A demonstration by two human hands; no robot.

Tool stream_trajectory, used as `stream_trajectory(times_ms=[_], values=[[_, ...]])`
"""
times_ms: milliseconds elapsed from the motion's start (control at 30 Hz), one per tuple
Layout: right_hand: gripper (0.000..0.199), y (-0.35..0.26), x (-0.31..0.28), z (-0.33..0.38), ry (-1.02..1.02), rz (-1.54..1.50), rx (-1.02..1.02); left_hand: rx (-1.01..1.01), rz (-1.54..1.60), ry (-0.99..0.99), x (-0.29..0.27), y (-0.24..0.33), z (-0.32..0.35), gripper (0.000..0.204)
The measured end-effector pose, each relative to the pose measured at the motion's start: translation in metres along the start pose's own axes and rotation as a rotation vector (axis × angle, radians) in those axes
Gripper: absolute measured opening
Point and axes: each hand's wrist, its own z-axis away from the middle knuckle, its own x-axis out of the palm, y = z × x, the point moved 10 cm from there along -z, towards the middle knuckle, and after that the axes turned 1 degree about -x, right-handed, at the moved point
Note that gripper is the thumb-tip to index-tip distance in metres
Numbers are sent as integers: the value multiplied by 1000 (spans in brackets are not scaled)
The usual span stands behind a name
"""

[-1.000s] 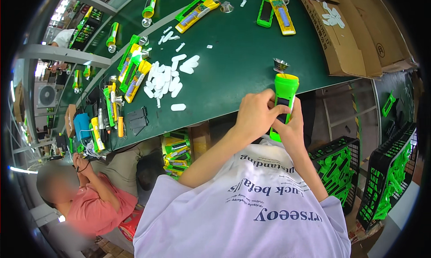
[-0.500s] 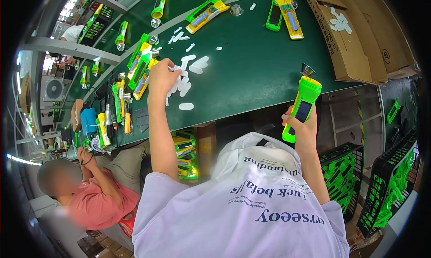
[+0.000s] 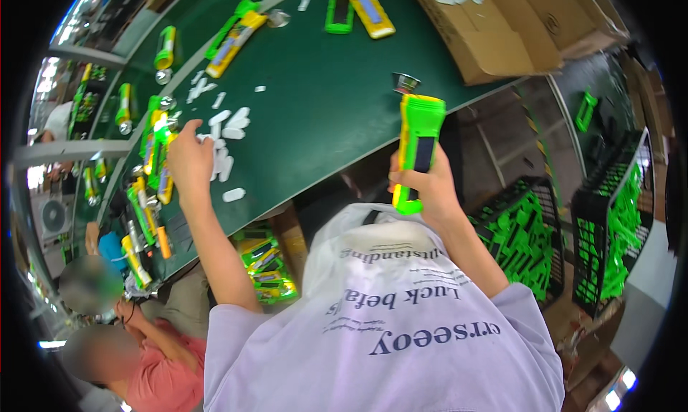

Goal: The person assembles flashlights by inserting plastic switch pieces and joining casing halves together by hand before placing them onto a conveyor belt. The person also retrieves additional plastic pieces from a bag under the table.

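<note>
Well, flashlight (image 3: 423, 129) within right fingers (image 3: 411, 180)

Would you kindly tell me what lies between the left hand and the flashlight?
In the head view, white pieces lie beside the left hand; past them, green tabletop extends toward the flashlight in the right hand.

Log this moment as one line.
left hand: at white pieces, grip unclear | right hand: holding green-yellow flashlight | reflector: near flashlight head
</note>
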Motion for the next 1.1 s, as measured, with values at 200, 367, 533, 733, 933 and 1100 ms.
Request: stream_trajectory(times_ms=[200, 367, 533, 733, 933, 1100], values=[[47, 0, -1, 2, -16, 35, 0, -13, 6, -133, 35, -24, 0, 29], [44, 0, -16, 5, 78, 44, 10, 56, 194, -196, 33, -6, -2, 36], [42, 8, -7, 3, 40, 33, 38, 11, 242, -301, 37, -23, 4, 40], [44, 10, -5, 1, 42, 35, 33, 133, 70, -214, 29, -16, 3, 36], [45, 7, -5, 2, 44, 31, 21, 195, 27, -221, 36, -14, -2, 30], [47, 6, -7, 5, 47, 21, 27, 206, -91, -182, 33, -11, -4, 34]])
